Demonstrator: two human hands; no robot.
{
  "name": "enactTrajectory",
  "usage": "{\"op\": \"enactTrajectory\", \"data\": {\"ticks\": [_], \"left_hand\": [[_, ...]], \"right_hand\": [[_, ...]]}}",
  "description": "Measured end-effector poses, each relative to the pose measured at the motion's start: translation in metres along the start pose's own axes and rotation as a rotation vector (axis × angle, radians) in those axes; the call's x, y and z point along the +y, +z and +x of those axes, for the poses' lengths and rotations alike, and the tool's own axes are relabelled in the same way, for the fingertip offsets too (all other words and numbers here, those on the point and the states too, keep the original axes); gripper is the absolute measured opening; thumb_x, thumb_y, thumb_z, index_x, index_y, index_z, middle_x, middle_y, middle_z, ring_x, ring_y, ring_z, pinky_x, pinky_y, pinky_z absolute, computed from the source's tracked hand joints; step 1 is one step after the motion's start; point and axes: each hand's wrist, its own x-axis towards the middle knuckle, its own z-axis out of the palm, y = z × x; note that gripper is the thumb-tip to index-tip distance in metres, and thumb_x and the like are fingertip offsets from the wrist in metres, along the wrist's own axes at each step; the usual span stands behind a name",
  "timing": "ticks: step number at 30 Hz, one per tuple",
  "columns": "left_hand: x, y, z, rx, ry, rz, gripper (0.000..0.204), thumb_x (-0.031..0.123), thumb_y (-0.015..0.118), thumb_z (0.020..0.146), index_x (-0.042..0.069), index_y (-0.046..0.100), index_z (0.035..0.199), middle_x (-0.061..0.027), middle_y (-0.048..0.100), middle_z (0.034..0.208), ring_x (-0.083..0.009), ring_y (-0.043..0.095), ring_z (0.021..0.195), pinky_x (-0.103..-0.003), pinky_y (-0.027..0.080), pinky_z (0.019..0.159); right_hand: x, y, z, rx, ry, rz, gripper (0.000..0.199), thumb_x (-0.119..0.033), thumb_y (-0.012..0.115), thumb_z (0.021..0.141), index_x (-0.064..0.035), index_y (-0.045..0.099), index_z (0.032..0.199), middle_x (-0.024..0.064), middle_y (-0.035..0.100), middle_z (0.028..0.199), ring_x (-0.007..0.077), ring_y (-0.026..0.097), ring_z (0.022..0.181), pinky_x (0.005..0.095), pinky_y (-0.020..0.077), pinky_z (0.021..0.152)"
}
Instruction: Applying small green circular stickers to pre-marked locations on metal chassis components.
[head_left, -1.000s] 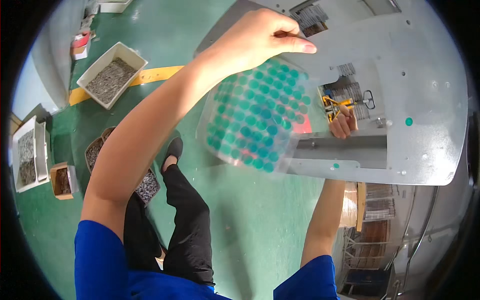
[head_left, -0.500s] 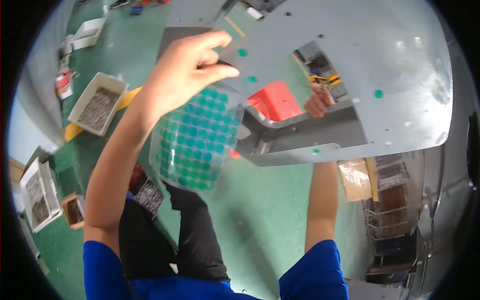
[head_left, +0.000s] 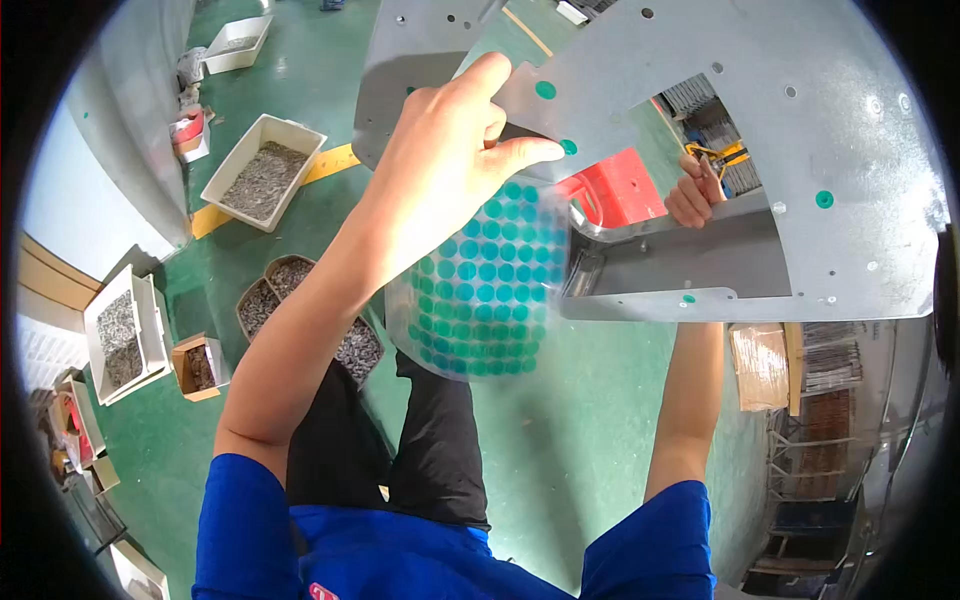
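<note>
A grey metal panel [head_left: 640,50] with cut-outs and several green dots on it fills the upper right. My left hand [head_left: 440,150] is at its left part, index finger bent and thumb tip at a green dot sticker [head_left: 568,147]. From under this hand hangs a clear sheet of green round stickers [head_left: 485,285], slightly blurred; the other fingers, which seem to grip it, are hidden. Through the rectangular opening my right hand [head_left: 697,195] shows, its curled fingers over the panel's lower lip. The panel covers the right wrist.
On the green floor at left stand a white bin of small metal parts [head_left: 262,172], a stacked white tray [head_left: 125,335], a cardboard box [head_left: 200,367] and a divided bin [head_left: 262,300]. A red container [head_left: 625,190] lies beyond the panel. Wrapped packages [head_left: 760,367] and racks are at right.
The view has shifted, so the scene sits further right. My left thumb has moved a little rightward over the panel to the green dot. The sheet hangs under the hand as before.
</note>
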Motion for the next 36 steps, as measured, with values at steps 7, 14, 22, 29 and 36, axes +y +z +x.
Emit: {"op": "enactTrajectory", "data": {"ticks": [7, 14, 22, 29, 36], "left_hand": [[0.002, -0.002, -0.002, -0.038, 0.009, 0.038, 0.055, 0.016, 0.081, 0.072, 0.007, 0.027, 0.074, -0.0015, 0.023, 0.053, -0.0098, 0.020, 0.053, -0.027, 0.024, 0.044], [0.005, 0.004, -0.004, 0.018, 0.005, -0.032, 0.056, 0.018, 0.084, 0.069, 0.008, 0.029, 0.073, 0.0011, 0.023, 0.052, -0.0080, 0.020, 0.054, -0.027, 0.022, 0.044], [0.007, 0.006, -0.006, -0.017, -0.026, -0.017, 0.056, 0.017, 0.085, 0.068, 0.009, 0.029, 0.071, 0.0054, 0.023, 0.053, -0.0047, 0.021, 0.053, -0.025, 0.021, 0.043], [0.010, 0.018, -0.015, -0.052, 0.044, -0.002, 0.036, 0.013, 0.083, 0.070, 0.006, 0.050, 0.081, 0.0086, 0.024, 0.054, -0.0013, 0.023, 0.052, -0.023, 0.021, 0.044], [0.012, 0.021, -0.011, -0.064, -0.071, -0.105, 0.034, 0.011, 0.078, 0.075, 0.006, 0.064, 0.106, 0.0125, 0.027, 0.052, 0.0008, 0.024, 0.048, -0.020, 0.019, 0.045]], "right_hand": [[0.003, -0.005, -0.003, -0.067, -0.031, 0.035, 0.028, -0.029, 0.029, 0.104, -0.0107, 0.042, 0.086, -0.0056, 0.032, 0.045, 0.0072, 0.033, 0.038, 0.0204, 0.0303, 0.038], [0.006, -0.012, -0.002, -0.186, -0.024, 0.116, 0.030, -0.029, 0.026, 0.105, -0.0096, 0.043, 0.089, -0.0048, 0.033, 0.045, 0.0077, 0.034, 0.038, 0.0212, 0.0303, 0.038], [0.003, -0.009, -0.015, -0.143, -0.023, 0.080, 0.029, -0.028, 0.027, 0.105, -0.0097, 0.043, 0.089, -0.0049, 0.034, 0.044, 0.0074, 0.032, 0.037, 0.0214, 0.0298, 0.038], [0.008, -0.029, -0.040, -0.339, -0.018, 0.173, 0.024, -0.026, 0.031, 0.104, -0.0100, 0.040, 0.089, -0.0051, 0.033, 0.045, 0.0078, 0.032, 0.037, 0.0221, 0.0296, 0.039], [0.016, 0.007, -0.048, 0.081, -0.084, 0.258, 0.027, -0.027, 0.036, 0.103, -0.0103, 0.042, 0.084, -0.0049, 0.033, 0.046, 0.0094, 0.032, 0.039, 0.0234, 0.0289, 0.041]]}}
